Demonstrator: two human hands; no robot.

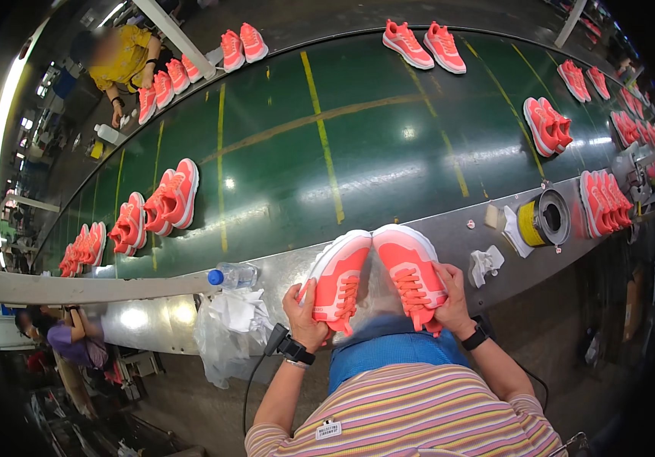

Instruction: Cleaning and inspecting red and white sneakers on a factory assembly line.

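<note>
Two coral shoes (340, 268), lower centre of frame, look laced already, off the green belt (274, 175). Left hand (306, 318) and right hand (453, 303) each grip one, fingers curled round its heel end; soles hidden, can't tell what's left there.

The left shoe (339, 278) and the right shoe (407, 266) are coral pink, with white sole edges and orange laces threaded across the front. Held side by side over the metal surface (457, 247), they show their uppers, toes forward and angled inward, close together, heels farther apart.
</note>
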